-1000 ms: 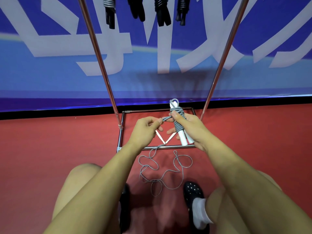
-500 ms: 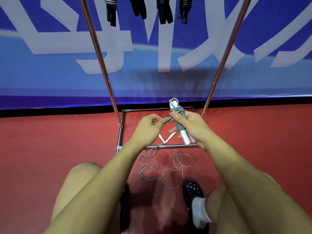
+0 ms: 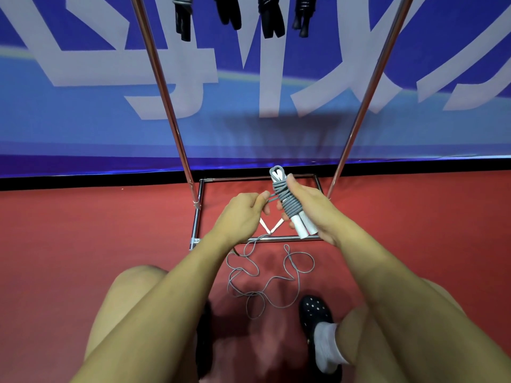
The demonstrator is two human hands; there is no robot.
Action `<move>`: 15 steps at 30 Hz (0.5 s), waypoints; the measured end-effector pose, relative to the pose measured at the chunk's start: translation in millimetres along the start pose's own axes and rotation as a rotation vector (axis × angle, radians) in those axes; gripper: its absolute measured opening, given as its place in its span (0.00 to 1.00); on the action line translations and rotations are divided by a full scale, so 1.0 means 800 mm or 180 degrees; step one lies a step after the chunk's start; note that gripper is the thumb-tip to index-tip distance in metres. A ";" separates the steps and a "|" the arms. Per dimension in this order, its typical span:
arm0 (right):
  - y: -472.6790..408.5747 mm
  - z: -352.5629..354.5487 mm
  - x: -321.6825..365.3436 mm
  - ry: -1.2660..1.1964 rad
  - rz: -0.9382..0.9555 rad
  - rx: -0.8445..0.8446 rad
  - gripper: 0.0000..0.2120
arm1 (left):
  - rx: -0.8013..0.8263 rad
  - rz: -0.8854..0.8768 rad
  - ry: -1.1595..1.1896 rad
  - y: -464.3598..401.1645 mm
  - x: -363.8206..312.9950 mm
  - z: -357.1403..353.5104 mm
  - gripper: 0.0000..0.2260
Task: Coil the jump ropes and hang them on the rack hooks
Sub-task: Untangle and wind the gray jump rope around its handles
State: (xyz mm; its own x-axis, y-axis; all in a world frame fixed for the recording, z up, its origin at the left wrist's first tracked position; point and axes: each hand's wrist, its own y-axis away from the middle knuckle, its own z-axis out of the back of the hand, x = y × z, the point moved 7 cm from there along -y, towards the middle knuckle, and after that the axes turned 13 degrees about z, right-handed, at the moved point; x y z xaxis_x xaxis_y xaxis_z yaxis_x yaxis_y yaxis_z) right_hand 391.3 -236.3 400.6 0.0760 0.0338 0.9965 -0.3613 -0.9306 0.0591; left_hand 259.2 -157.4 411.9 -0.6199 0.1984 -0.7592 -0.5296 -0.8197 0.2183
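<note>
The blue banner [image 3: 83, 128] on the wall behind the rack carries very large pale grey characters, but they are cut off by the top of the view so that none can be read, and no other writing or number shows anywhere.

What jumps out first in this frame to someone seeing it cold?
Centre frame, the right hand holds a pair of white handles bound in tight grey rope coils, while the left hand pinches the rope just beside them. Below the hands, the loose grey rope lies tangled on the red floor between the person's knees. At the top edge, dark coiled ropes already hang between the rack poles.
</note>
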 end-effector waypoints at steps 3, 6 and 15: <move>-0.002 0.000 -0.004 -0.0406 -0.0215 -0.0027 0.24 | 0.0120 0.0013 0.0511 0.000 0.000 0.000 0.21; -0.003 -0.001 -0.008 -0.0315 -0.0130 0.0055 0.24 | 0.0144 -0.0085 0.0556 0.002 -0.003 -0.001 0.20; -0.004 -0.016 -0.021 0.0267 0.0409 0.0129 0.14 | 0.0313 0.0260 0.0495 0.007 0.004 -0.007 0.34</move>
State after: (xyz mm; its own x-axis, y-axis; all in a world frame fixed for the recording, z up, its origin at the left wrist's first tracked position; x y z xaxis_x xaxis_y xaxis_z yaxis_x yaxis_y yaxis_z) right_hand 379.2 -229.6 384.5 -0.0469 -0.0577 0.9972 -0.3251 -0.9431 -0.0699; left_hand 257.2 -164.5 407.3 -0.5702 0.0419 -0.8204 -0.5400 -0.7717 0.3360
